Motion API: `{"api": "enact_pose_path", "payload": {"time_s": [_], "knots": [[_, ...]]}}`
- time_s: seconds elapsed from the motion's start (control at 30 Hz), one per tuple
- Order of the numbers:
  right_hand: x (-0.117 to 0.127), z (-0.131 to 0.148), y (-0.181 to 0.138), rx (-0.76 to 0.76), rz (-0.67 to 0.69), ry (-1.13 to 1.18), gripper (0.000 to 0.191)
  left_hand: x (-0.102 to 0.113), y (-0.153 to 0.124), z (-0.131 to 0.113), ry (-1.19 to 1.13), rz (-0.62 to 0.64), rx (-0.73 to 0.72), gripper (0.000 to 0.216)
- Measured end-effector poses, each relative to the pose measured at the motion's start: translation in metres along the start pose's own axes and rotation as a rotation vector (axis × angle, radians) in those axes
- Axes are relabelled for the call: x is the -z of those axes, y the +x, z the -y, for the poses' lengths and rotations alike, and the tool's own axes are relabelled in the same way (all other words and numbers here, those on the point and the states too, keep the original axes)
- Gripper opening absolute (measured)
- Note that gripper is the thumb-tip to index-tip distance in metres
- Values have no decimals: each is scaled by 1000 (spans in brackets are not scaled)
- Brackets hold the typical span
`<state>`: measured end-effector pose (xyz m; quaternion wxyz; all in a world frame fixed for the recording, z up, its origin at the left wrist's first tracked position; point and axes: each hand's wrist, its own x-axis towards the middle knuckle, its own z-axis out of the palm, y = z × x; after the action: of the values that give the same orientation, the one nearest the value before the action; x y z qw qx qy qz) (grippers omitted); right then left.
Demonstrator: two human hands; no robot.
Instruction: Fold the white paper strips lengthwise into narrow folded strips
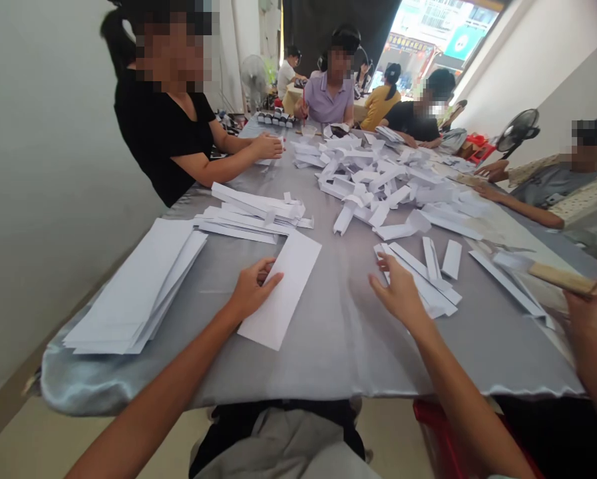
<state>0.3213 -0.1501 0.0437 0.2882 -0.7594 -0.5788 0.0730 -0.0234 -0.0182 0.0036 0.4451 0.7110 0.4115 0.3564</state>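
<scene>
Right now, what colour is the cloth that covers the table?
The cloth is shiny silver-grey; the head view shows it best, near the front edge.

A long, narrow room stretches away from the camera, with a pale grey-green left wall and a plain white right wall. The floor is beige, probably tile. A long table under a shiny grey satin cloth runs down the middle, with a smaller tan-covered table beyond it. A white pedestal fan stands far off on the left and a black fan on the right, near a red plastic stool (only its edge shows). Daylight floods through a wide street opening with bright shop signs outside, beside a black curtain.
</scene>
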Motion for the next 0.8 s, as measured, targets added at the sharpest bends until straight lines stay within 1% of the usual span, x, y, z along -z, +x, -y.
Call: {"api": "enact_pose_path", "payload": {"time_s": [0.07,0.13,0.2,0.27,0.33,0.4,0.47,0.5,0.57,0.67,0.73,0.8], "knots": [[-15,32,2,-31,179,320,58,-4,-2,-6,-121,11,41,54],[-28,65,6,-76,352,527,59,-7,-3,-15,-240,34,64,53],[-35,93,15,-82,446,620,59,-8,-3,-27,-339,52,75,53],[-36,116,27,-42,464,656,57,-7,-2,-41,-408,55,68,54],[-30,134,42,71,392,601,46,-5,3,-56,-447,54,33,52],[-21,147,58,192,246,461,31,-2,13,-71,-439,27,-36,51],[-11,158,71,254,100,328,23,1,27,-86,-390,-30,-81,54],[-6,162,77,270,53,292,22,2,34,-94,-377,-42,-66,53],[3,169,85,302,7,286,22,5,51,-111,-386,-53,-41,50],[10,174,91,361,-12,366,22,7,73,-133,-395,-89,-82,51],[11,174,90,356,-36,424,25,7,83,-143,-411,-117,-108,47],[9,172,89,329,-63,456,28,4,92,-148,-425,-157,-128,40]]}}
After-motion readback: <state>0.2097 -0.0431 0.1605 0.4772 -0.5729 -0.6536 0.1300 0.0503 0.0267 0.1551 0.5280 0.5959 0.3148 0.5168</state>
